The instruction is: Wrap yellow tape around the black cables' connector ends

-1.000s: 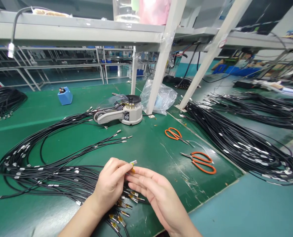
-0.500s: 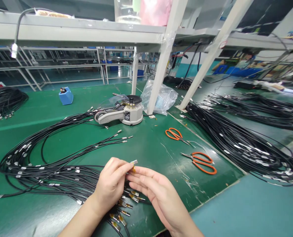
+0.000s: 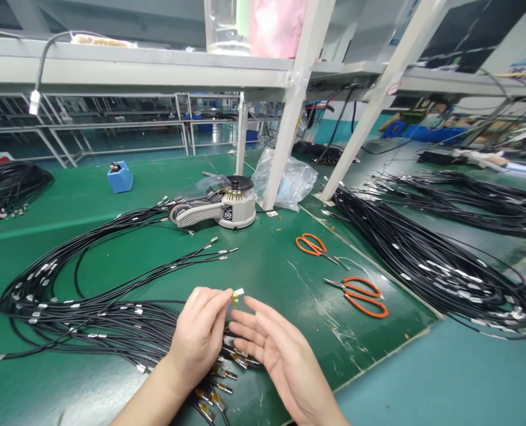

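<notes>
Pinched between the thumb and fingers of my left hand [image 3: 203,328] is a cable end, its small metal connector [image 3: 239,291] poking out with yellow tape behind it. Close by on the right, my right hand [image 3: 278,349] is open, fingers stretched out and a little apart, no longer against the connector. Under and beside both hands, several taped connector ends [image 3: 218,399] of black cables lie on the bench. The bundle of black cables [image 3: 98,322] runs off to the left and curves back toward a round grey tape dispenser [image 3: 237,212].
Two orange-handled scissors, one nearer [image 3: 364,296] and one farther [image 3: 311,244], lie on the green bench [image 3: 267,260] at right. A large black cable bundle [image 3: 422,254] lies beyond them. A blue block [image 3: 119,177] stands at the back left. White posts [image 3: 291,118] support a shelf [image 3: 156,65] overhead.
My right hand has drawn away from the connector, its fingers now apart from my left hand. My left hand keeps its pinch. The view has tilted slightly up.
</notes>
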Demonstrator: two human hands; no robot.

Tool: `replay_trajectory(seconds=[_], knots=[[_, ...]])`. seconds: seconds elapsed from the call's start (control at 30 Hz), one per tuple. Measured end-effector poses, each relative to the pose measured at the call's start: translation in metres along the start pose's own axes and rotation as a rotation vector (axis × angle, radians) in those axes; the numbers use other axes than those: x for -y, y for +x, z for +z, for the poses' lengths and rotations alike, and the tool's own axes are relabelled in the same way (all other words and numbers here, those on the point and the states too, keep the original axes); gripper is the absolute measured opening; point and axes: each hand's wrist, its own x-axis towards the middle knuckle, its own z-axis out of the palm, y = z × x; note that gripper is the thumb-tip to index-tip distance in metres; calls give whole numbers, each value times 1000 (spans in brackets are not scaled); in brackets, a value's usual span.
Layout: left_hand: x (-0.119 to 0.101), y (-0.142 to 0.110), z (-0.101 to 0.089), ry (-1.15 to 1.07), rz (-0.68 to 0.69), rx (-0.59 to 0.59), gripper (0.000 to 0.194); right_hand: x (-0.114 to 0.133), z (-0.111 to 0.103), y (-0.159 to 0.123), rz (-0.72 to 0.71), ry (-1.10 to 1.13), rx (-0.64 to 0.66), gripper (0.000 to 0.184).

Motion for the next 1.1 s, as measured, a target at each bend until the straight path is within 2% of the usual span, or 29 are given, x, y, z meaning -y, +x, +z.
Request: replay_trajectory(seconds=[0.13,0.27,0.4,0.6,0.87,1.1], knots=[[-1,-1,1,13,-15,24,22,2,11,9,-173,-267,-97,34],[-1,-1,1,6,-19,40,20,-1,18,18,-162,-352,-76,33],[-3,2,1,-6,-40,32,17,-6,14,19,-169,-374,-74,27],[-3,5,-1,17,-152,59,11,-8,11,17,-299,-477,-110,25],[-5,9,-8,-45,-290,197,14,-22,4,24,-396,-569,-122,22],[-6,11,-9,-101,-474,235,18,-19,8,22,-398,-617,-113,17]])
